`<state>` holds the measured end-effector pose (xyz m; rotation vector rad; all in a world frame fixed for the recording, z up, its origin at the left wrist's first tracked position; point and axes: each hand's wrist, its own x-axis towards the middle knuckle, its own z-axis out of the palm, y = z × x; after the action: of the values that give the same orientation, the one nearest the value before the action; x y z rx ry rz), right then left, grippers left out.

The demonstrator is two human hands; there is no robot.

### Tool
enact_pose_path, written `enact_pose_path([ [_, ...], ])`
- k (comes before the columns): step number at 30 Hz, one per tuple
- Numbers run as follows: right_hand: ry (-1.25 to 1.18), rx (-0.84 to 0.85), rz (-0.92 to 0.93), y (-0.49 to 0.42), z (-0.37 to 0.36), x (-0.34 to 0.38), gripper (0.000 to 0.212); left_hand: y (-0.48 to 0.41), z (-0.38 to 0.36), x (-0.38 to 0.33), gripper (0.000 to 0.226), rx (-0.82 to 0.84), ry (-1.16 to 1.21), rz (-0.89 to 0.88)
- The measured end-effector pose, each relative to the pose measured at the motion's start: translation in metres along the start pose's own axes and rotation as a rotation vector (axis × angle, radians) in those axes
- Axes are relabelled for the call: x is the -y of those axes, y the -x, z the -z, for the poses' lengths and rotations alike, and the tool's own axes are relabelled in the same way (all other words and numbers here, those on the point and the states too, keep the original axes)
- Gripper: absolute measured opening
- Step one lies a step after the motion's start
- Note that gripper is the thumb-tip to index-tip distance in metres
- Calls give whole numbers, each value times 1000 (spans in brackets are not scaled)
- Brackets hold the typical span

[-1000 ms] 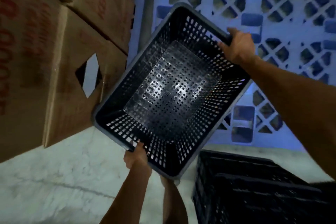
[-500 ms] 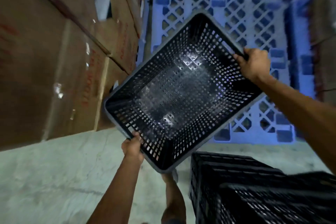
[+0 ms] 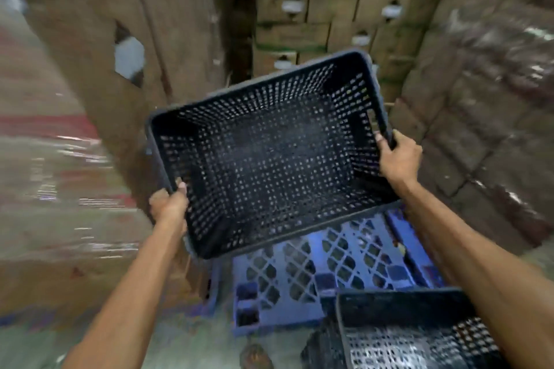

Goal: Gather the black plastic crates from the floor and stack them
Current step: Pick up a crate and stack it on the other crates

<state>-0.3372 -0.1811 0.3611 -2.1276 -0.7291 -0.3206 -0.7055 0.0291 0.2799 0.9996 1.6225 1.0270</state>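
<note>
Cardboard boxes (image 3: 90, 99) wall in left, right (and ahead); open room only above the blue pallet (image 3: 314, 272).

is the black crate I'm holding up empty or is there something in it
Empty. The held crate is tipped toward the camera, and only its bare perforated floor and walls show inside. Left hand and right hand grip opposite rims.

Black crates: we count two, one held crate (image 3: 269, 156) at frame centre and a second crate (image 3: 413, 329) at lower right.
Hands: we see two, left hand (image 3: 168, 204) and right hand (image 3: 400, 156).
Blue pallets: we make out one blue pallet (image 3: 314, 272), lower centre.
Cardboard boxes: we cannot count them; the stacks are blurred.
</note>
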Motion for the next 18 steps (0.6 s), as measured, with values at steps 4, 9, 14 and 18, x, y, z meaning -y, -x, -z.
enact_pose_path([
  [4,-114,-108,-22,37,99,26,32,38,49,-57,43,126,1,-159],
  [9,-123,-179,-29,64,231,25,34,122,67,-109,31,145,82,-236],
  [14,-8,-211,-11,75,304,-17,35,194,50,-108,33,187,19,-237],
  [18,67,-196,-35,84,339,-68,36,248,29,-83,50,221,-14,-198],
])
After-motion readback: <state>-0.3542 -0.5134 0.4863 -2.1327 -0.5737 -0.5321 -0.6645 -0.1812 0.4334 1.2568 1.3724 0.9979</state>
